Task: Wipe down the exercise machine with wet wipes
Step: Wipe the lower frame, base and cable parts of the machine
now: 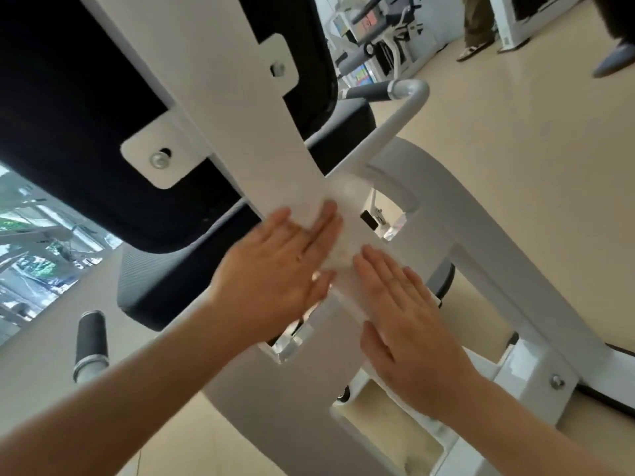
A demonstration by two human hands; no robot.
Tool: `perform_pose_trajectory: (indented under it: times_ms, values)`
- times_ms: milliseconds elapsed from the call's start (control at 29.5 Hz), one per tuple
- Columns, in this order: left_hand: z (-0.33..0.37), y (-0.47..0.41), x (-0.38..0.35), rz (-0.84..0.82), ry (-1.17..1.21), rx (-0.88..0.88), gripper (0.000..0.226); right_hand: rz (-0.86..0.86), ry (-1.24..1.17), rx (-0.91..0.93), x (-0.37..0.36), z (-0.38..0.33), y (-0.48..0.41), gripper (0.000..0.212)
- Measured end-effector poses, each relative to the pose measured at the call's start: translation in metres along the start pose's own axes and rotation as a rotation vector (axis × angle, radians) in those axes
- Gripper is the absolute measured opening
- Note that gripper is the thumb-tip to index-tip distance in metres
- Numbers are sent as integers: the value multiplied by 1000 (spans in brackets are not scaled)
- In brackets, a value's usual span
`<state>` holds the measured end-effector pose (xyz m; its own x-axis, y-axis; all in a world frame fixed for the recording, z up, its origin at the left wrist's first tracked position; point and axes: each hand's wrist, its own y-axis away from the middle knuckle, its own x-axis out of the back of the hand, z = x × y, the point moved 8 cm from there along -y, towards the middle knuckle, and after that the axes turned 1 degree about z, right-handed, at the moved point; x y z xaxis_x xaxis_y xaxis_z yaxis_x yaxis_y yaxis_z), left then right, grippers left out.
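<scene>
The exercise machine has a white metal frame [240, 97] and black back and seat pads [79, 97]. A white wet wipe [343, 266] lies flat on the frame's central post, just below the back pad. My left hand [275, 266] presses its left part with flat fingers. My right hand [409, 321] lies flat on its lower right part. Both hands are slightly blurred. Most of the wipe is hidden under the palms and blends with the white frame.
A black-gripped handle [91, 338] sticks out at lower left, another handle [385, 91] curves out behind the seat. Beige floor [515, 132] spreads to the right. Other machines [374, 32] and a person's legs [477, 25] stand at the far back. A window [31, 242] is at left.
</scene>
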<state>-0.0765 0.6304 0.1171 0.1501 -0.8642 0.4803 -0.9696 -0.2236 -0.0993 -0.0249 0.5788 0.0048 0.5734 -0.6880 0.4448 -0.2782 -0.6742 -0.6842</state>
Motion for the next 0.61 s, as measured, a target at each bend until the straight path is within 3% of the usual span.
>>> perform_pose_trajectory:
  times_ms: [102, 203, 305, 440, 609]
  values:
    - [7, 2, 3, 9, 69, 134, 62, 79, -144, -15, 15, 1, -13, 64]
    - [63, 19, -11, -51, 47, -83, 60, 127, -222, -53, 32, 4, -23, 59]
    - [18, 14, 0, 1, 13, 51, 57, 55, -151, 10, 35, -9, -32, 58]
    - [-20, 42, -2, -5, 39, 172, 57, -78, 89, 212, 17, -50, -42, 64]
    - [-18, 90, -3, -13, 149, 235, 49, -90, 259, 532, -2, -110, -51, 60]
